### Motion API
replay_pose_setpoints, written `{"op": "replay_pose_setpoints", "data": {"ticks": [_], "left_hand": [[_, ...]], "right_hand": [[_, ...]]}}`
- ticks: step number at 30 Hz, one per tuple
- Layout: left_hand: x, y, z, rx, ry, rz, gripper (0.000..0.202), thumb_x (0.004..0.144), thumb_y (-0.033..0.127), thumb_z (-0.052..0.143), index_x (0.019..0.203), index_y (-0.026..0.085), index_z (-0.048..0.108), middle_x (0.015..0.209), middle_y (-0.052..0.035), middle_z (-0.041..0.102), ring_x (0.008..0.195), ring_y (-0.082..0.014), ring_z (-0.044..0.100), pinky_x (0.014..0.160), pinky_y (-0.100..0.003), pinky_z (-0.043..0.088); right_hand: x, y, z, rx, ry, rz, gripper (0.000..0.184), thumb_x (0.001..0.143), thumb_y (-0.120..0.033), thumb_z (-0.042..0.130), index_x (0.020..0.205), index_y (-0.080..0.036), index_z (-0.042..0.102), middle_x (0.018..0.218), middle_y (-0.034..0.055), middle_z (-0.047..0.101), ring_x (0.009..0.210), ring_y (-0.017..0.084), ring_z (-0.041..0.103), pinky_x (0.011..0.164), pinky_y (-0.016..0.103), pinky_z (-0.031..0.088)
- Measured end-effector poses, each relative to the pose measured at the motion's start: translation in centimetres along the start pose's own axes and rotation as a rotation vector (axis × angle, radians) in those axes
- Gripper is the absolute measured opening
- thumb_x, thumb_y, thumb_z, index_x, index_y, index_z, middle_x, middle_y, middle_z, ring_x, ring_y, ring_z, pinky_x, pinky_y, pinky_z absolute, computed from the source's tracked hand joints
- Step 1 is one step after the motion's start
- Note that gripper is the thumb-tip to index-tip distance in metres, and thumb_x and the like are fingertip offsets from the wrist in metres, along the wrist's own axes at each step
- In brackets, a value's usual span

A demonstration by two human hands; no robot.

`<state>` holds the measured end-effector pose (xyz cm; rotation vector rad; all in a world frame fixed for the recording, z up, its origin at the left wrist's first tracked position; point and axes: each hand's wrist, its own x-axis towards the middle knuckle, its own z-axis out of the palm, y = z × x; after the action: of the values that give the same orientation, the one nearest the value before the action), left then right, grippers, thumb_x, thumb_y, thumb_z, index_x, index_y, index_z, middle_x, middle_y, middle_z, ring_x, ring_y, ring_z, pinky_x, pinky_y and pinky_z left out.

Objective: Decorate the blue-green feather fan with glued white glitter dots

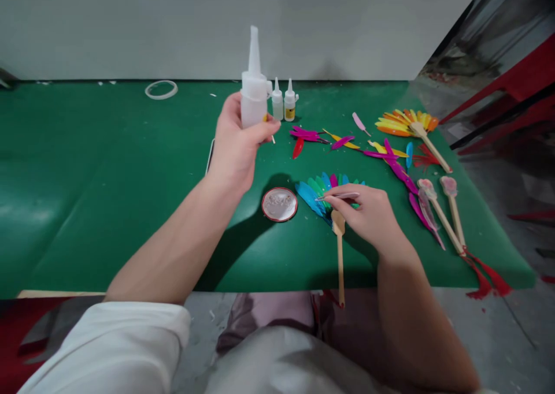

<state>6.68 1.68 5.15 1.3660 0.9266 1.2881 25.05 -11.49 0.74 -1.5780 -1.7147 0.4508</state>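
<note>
White handheld bottle (254, 99) points up, long axis near-vertical.

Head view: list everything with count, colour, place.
Table: 1, green, centre
Panel: 1, grey, back
Large bottle: 1, white, left hand
Small bottles: 2, whitish, back
Ring: 1, white, back left
Dish: 1, silver, centre
Thin tool: 1, pale, right hand
Fan: 1, blue-green, beneath right hand
Second fan: 1, yellow-orange, back right
Tasselled sticks: 2, tan, right
Loose feathers: several, multicoloured, right
Furniture: uncertain, red, edges
Sleeve: 1, white, left arm
Hands: 2, bare, above table
</note>
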Motion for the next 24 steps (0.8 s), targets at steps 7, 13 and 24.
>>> {"op": "replay_pose_setpoints", "data": {"ticks": [7,13,24], "left_hand": [[-3.4,-2.8,-0.5,0.464,-0.212,0.001,0.019,0.072,0.032,0.064,0.081,0.016,0.059,0.079,-0.0025,0.059,0.077,-0.0182,0.055,0.075,-0.035,0.046],[-4.8,-4.6,-2.6,0.661,-0.559,0.251,0.024,0.074,0.037,0.057,0.086,0.017,0.065,0.094,-0.0068,0.064,0.099,-0.0240,0.053,0.092,-0.042,0.042],[-4.7,-5.5,-3.0,0.727,-0.664,0.358,0.030,0.076,0.042,0.055,0.088,0.017,0.068,0.100,-0.0082,0.060,0.103,-0.0236,0.052,0.102,-0.043,0.035]], "right_hand": [[0.0,1.0,0.8,0.031,-0.112,0.008,0.013,0.083,-0.026,0.061,0.086,-0.022,0.073,0.087,0.0029,0.074,0.076,0.017,0.069,0.068,0.028,0.055],[-0.6,1.2,0.8,-0.016,-0.105,-0.101,0.016,0.087,-0.024,0.058,0.094,-0.022,0.071,0.092,0.0043,0.073,0.085,0.018,0.068,0.076,0.032,0.055],[-2.4,1.6,1.9,-0.194,-0.044,-0.365,0.024,0.086,-0.010,0.054,0.103,-0.019,0.069,0.098,0.0091,0.071,0.089,0.018,0.067,0.076,0.030,0.056]]}}
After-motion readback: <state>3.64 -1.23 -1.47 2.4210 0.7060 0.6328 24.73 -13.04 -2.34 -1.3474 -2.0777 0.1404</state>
